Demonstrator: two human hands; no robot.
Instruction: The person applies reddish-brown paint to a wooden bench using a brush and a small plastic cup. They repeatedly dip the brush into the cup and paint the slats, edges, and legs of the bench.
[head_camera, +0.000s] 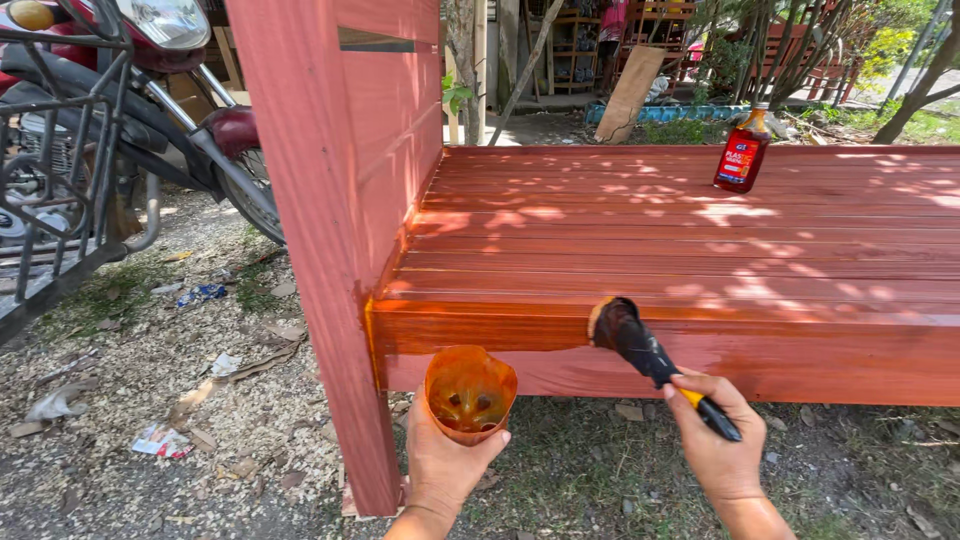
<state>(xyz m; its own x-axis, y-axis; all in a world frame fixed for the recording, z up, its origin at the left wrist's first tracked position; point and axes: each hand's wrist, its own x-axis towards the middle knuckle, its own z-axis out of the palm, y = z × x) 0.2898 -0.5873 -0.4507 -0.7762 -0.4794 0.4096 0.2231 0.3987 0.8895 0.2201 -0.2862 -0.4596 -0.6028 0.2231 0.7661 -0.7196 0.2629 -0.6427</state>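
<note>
The left hand (443, 462) is wrapped around the base of a cut-off plastic cup (470, 392), its wavy rim open upward and stained orange; a shallow pool of amber varnish lies at the bottom. The cup is held low, just below the front rail of a reddish wooden bed frame (700, 250) and near the frame's corner post (320, 250).

The right hand (715, 440) is clenched on the black-and-yellow handle of a paintbrush (650, 355). The brush's long axis runs diagonally, handle end down to the right, bristles up to the left. The dark, wet bristle head touches the front rail at its upper edge, where the wood looks glossy and more orange than the slats behind.

On the slatted deck, well apart from both hands near the far edge, stands an upright glass bottle (742, 150) with a red label and brownish-red liquid filling most of it. Dappled shade falls across the slats.

To the left, beyond the post, stands a red motorcycle (150, 90) with a metal sidecar frame. The ground below is grass, wood shavings and scraps of litter. A plank (630, 92) leans among trees in the background.
</note>
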